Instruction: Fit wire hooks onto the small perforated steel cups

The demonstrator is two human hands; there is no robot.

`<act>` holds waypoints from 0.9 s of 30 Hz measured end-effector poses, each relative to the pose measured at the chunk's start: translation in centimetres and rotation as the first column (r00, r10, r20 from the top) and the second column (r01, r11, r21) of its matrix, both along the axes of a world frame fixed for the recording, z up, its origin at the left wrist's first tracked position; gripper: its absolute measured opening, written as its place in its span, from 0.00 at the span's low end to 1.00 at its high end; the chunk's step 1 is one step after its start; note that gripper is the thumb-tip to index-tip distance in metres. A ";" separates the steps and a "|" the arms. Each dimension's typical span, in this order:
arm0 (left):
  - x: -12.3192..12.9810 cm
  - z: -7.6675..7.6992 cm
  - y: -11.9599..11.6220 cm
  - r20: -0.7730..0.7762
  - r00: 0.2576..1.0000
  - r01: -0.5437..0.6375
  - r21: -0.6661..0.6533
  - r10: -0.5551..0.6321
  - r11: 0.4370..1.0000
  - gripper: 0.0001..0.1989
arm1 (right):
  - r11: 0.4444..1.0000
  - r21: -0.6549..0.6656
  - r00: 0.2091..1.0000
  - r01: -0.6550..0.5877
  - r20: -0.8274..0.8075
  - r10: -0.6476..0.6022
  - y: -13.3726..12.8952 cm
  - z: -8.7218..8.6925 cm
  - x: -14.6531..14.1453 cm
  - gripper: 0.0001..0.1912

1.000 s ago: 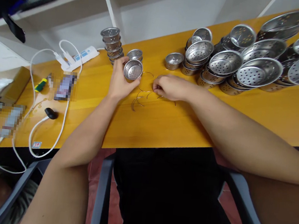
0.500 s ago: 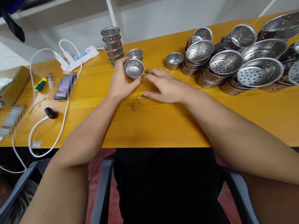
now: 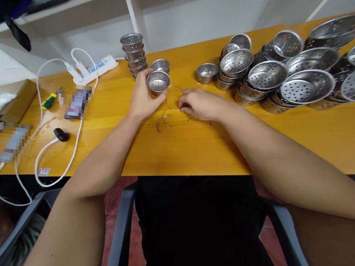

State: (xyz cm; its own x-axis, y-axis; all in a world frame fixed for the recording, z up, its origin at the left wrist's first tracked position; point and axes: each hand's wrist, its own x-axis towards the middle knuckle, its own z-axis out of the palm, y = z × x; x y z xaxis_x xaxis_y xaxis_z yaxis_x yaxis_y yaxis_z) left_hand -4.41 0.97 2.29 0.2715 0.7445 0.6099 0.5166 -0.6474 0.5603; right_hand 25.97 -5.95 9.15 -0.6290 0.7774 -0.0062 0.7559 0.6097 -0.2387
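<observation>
My left hand (image 3: 145, 97) is closed around a small perforated metal cup (image 3: 158, 81), thumb at its near right side and fingers at its left. To its right, my right hand (image 3: 198, 103) is pinched at the right side of a thin wire ring (image 3: 175, 86), whose left side lies close to the cup. Below the hands, loose curved wires (image 3: 162, 122) rest on the table, and another curved wire (image 3: 200, 119) shows under my right hand. Just behind the held cup stands another small cup (image 3: 160, 64), partly hidden.
A stack of perforated cups (image 3: 132, 51) stands at the back left. Rows of larger stacked cups (image 3: 267, 77) fill the right side, with a single cup (image 3: 206, 73) beside them. Left are a power strip (image 3: 98, 67), cables, phones and a green-yellow tool (image 3: 49, 100).
My right hand has drawn slightly right, away from the cup, and its spread fingers have closed on the wire ring, which now shows. My left hand and its cup have hardly moved.
</observation>
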 end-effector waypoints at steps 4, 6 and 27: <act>0.3 0.2 -0.3 0.000 1.000 -0.019 0.002 0.019 1.000 0.47 | 1.000 -0.020 0.999 0.025 0.047 -0.024 -0.2 0.7 0.5 0.10; 0.6 0.4 -0.6 -0.001 1.000 -0.031 -0.003 0.031 1.000 0.48 | 0.998 -0.056 0.998 0.025 0.054 -0.022 -0.2 1.2 0.9 0.11; 0.9 1.0 -1.2 -0.007 0.998 -0.066 -0.034 0.066 0.997 0.48 | 0.968 -0.209 0.929 0.137 0.365 -0.052 -2.4 4.3 2.3 0.08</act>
